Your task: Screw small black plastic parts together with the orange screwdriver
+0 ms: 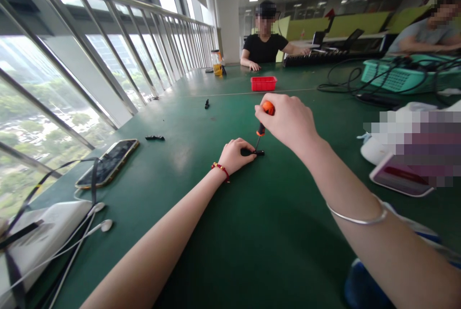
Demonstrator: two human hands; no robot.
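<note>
My right hand is closed around the handle of an orange and black screwdriver, which points downward. The screwdriver's shaft meets a small black part lying on the green table. My left hand pinches that part from the left, its fingers covering some of it; I cannot make out what kind of piece it is. Farther off to the left lie another small black piece and a similar dark one.
A red plastic basket stands ahead, before a person in black. At left are a phone, white earphones and a metal railing. A teal basket with black cables sits at right.
</note>
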